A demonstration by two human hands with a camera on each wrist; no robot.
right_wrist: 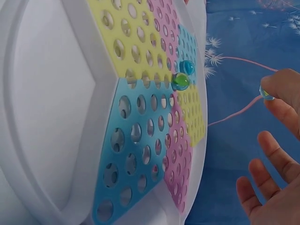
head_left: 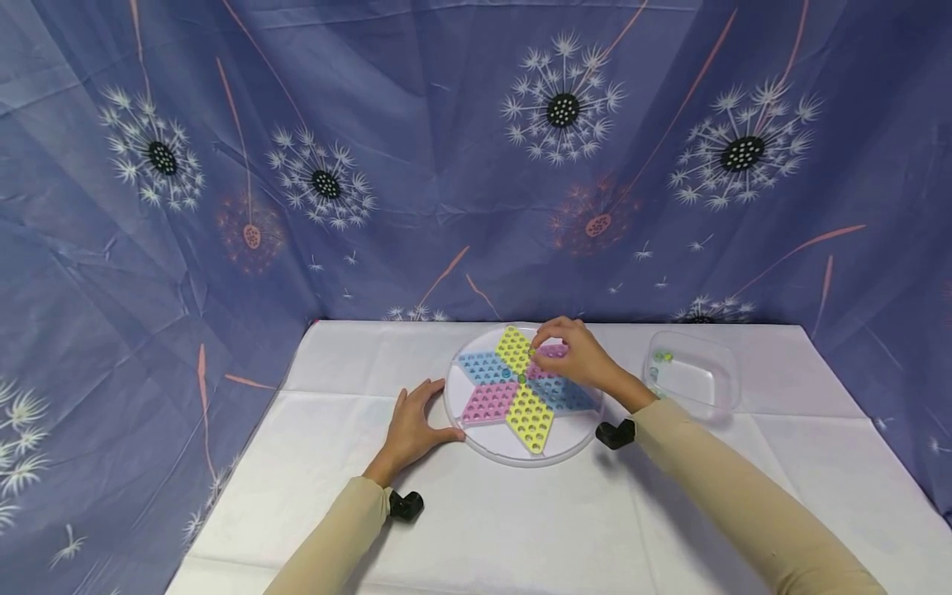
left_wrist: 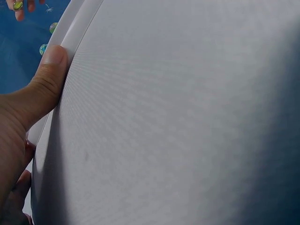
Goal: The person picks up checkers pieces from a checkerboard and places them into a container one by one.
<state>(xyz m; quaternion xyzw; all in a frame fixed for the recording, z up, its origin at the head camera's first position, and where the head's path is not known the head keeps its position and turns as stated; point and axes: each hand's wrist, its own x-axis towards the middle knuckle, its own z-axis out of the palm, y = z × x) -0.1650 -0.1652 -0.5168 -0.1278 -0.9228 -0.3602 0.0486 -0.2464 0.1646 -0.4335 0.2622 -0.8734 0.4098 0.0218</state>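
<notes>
A round white Chinese checkers board (head_left: 487, 440) lies on the table, with a star of yellow, blue and pink holed sections. Near its centre sit a green marble (right_wrist: 181, 81) and a blue marble (right_wrist: 187, 67). My left hand (head_left: 412, 426) is spread at the board's left edge, its thumb (left_wrist: 54, 70) laid along the rim. Over the far right part of the star, my right hand (head_left: 583, 357) pinches a yellow-green marble (right_wrist: 266, 93) between thumb and forefinger. The other fingers of that hand are loosely extended in the right wrist view.
To the right of the board stands a clear plastic container (head_left: 710, 388) with several marbles (head_left: 662, 357) along its left side. A white cloth (head_left: 521, 529) covers the table. Behind it hangs a blue curtain (head_left: 446, 165) with dandelion prints.
</notes>
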